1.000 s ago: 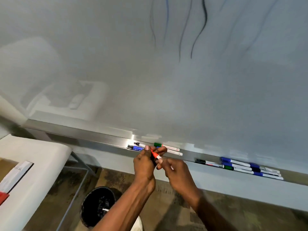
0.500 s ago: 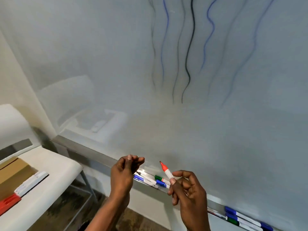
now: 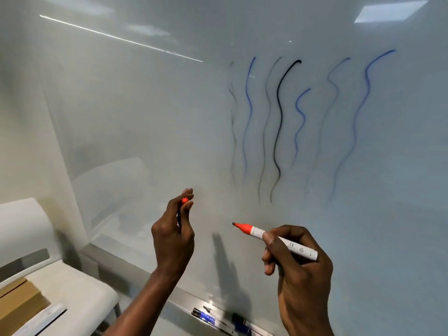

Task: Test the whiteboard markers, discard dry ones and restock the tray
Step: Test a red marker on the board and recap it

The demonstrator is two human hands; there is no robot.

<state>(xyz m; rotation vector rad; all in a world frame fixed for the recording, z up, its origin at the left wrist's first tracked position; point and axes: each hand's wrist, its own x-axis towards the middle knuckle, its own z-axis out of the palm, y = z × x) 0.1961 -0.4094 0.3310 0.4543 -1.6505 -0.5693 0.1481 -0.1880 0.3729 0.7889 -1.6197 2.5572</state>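
1. Right hand, head view: fingers and thumb are curled round the barrel of the uncapped red marker. Its tip points up and left, near the whiteboard. I cannot tell whether it touches.
2. Left hand: raised just left of the marker tip. Its fingertips pinch the red cap, of which I see only the end.
3. Wavy test lines run down the board above and right of the tip: blue, black, some faint grey.
4. Tray sits along the board's lower edge, below both hands. Tray markers lie in it, with blue and black caps visible; the right wrist partly hides them.
5. Lower left: white chair with a cardboard box on its seat.
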